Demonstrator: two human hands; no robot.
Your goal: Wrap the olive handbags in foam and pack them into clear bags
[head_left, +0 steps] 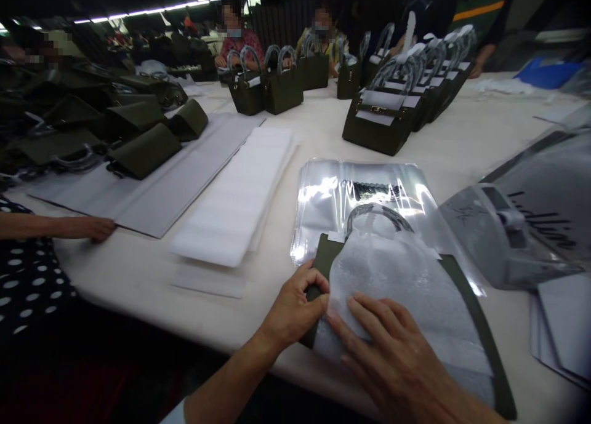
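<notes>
A dark green handbag (501, 375) lies flat at the table's front edge, its wrapped handle (385, 213) pointing away from me. Most of its front is covered by a thin white foam sheet (406, 276). My left hand (295, 304) is closed, thumb and forefinger pinching the sheet's left edge over the bag's side. Flat on the sheet, fingers stretched out, rests my right hand (392, 350). Beneath the handle end is a stack of shiny clear plastic sheets (318, 196). The bag's underside is hidden.
White foam sheets (235, 190) and grey boards (194, 165) lie to the left, near another person's hand (95, 228). Green handbags (376, 125) stand at the back; more are heaped (145, 150) far left. Printed plastic bags (489, 233) lie right. Several people are around the table.
</notes>
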